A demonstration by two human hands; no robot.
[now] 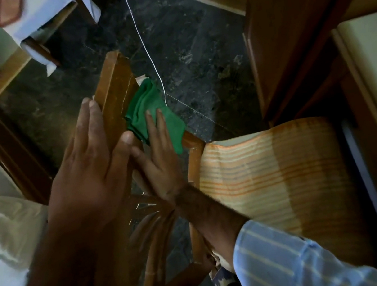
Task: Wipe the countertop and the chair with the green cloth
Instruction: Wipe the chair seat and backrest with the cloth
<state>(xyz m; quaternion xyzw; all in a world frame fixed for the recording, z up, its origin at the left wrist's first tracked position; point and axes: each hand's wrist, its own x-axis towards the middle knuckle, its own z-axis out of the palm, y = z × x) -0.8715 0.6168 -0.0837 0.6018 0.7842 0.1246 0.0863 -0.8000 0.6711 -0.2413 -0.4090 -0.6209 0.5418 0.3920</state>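
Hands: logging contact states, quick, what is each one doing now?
Left hand: open, flat against the chair frame.
Right hand: open, pressing the green cloth.

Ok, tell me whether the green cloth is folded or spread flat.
Folded. The green cloth shows stacked layers along its left edge, pressed against the wooden chair by the right hand.

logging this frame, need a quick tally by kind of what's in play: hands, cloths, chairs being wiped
hands: 2, the left hand flat against the chair frame and the right hand pressing the cloth
green cloth: 1, folded, on the chair's wood
chair: 1, wooden frame with a striped seat cushion
total: 4
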